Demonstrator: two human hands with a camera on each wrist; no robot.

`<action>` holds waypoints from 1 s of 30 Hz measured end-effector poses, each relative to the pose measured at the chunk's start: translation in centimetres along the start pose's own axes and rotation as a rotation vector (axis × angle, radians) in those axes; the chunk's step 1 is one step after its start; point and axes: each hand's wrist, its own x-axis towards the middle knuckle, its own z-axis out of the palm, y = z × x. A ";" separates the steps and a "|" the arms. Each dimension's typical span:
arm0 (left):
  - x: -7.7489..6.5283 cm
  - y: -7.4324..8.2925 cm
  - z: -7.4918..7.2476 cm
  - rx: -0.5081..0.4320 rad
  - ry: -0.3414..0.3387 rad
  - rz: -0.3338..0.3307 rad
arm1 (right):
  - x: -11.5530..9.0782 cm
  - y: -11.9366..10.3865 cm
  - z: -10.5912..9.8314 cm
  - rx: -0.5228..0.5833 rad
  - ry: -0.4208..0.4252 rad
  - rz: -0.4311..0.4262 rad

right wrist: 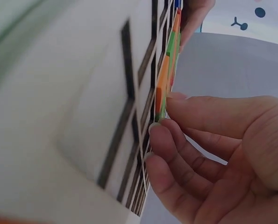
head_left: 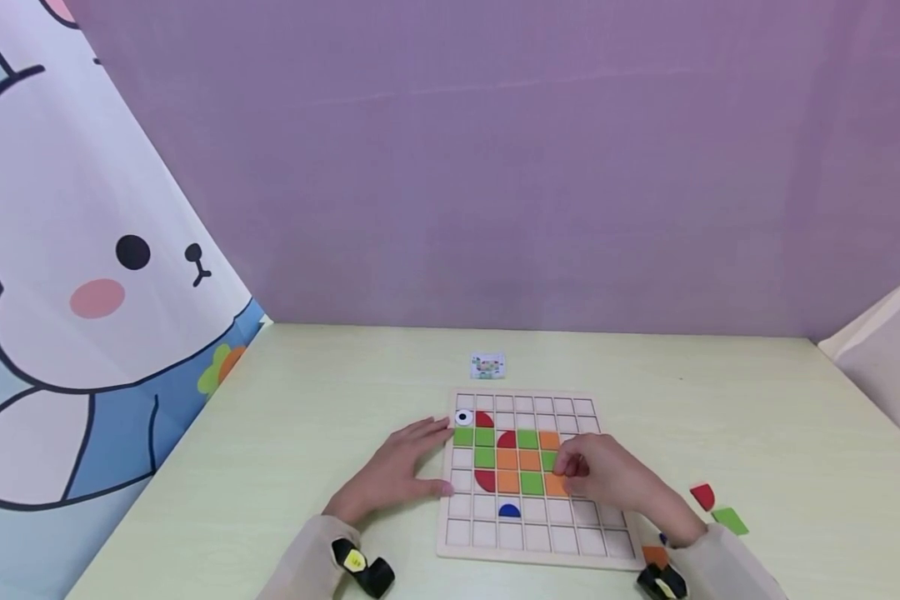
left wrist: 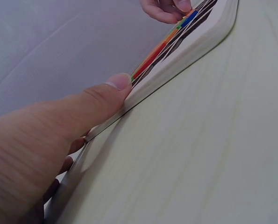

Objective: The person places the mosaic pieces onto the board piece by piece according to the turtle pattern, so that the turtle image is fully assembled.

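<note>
A light wooden grid board point(head_left: 487, 533) lies on the table, holding several red, green and orange tiles, a white eye disc point(head_left: 463, 417) and a blue half-round tile point(head_left: 509, 511). My left hand point(head_left: 397, 471) rests along the board's left edge with its fingers stretched out. In the left wrist view, the left thumb point(left wrist: 101, 98) touches the rim. At the right end of the pattern, my right hand point(head_left: 607, 473) has its thumb and fingertips on a green square tile point(head_left: 548, 461). An orange tile point(right wrist: 162, 84) sits beside those fingertips in the right wrist view.
A small picture card point(head_left: 487, 365) lies beyond the board. Right of the board are a red quarter-round tile point(head_left: 703, 497) and a green tile point(head_left: 731, 521). An orange tile point(head_left: 655, 556) lies by the right wrist, partly hidden. A purple wall point(head_left: 540, 208) stands behind the table.
</note>
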 end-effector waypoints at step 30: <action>0.0 -0.2 0.0 0.000 0.012 0.030 | -5.9 6.5 -5.9 -0.140 0.051 0.200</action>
